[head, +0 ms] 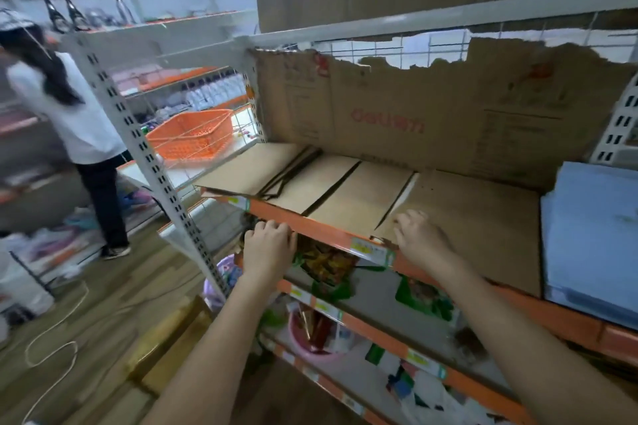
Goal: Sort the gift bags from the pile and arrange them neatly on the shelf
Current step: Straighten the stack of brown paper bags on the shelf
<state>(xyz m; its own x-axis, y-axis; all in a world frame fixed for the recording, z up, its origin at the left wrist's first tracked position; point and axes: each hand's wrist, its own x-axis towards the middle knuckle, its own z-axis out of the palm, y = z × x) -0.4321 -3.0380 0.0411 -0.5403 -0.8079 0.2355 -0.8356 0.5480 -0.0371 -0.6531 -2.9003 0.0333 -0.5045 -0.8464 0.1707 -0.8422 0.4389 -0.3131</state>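
Left hand (267,247) curled over shelf (331,238) front edge | right hand (419,238) flat, fingers spread, on brown gift bags (345,193) | grasping nothing

Single head view, close, facing forward-down over shelf (331,235) edge; wide-angle, blurred.

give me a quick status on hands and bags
Left hand and right hand at the shelf's orange front edge, holding nothing. Brown gift bags lie flat, overlapping, on the shelf. Nothing blocking.
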